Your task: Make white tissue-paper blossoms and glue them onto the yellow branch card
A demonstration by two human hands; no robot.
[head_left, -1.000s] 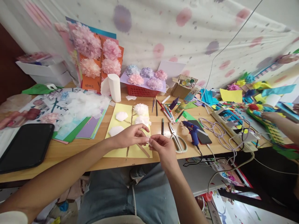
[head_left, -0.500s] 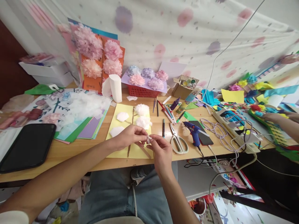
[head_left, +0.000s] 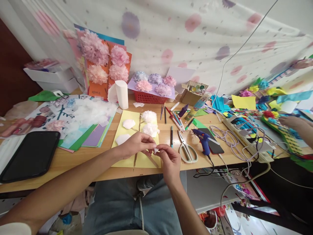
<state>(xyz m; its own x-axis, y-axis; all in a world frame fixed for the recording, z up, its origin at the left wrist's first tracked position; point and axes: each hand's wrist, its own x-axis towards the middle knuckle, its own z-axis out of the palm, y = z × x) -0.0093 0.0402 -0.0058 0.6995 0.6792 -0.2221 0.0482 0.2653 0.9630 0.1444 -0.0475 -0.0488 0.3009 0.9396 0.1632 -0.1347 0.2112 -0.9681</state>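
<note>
Between the fingertips of my left hand (head_left: 138, 144) and my right hand (head_left: 170, 160) is a small white piece of paper (head_left: 156, 150), pinched from both sides and mostly hidden by the fingers. Both hands hover over the front part of a yellow sheet (head_left: 127, 160) with brown stem lines on it. Two fluffy white paper flowers (head_left: 150, 129) sit at the sheet's upper right. On its left half lie two flat white paper pieces, an upper one (head_left: 128, 123) and a lower one (head_left: 122, 139) partly behind my left hand.
Scissors (head_left: 187, 150), a dark marker (head_left: 171, 136) and a blue glue gun (head_left: 202, 141) lie right of the sheet. Cables run to a power strip (head_left: 246, 137). A black tablet (head_left: 29, 156) lies left. Behind stand a paper roll (head_left: 121, 94) and red basket (head_left: 149, 97). Another person's hand (head_left: 294, 123) is far right.
My hands keep their pinch on the white paper, with only a slight shift of the fingers. The whole view has moved a little. The other person's hand has shifted slightly.
</note>
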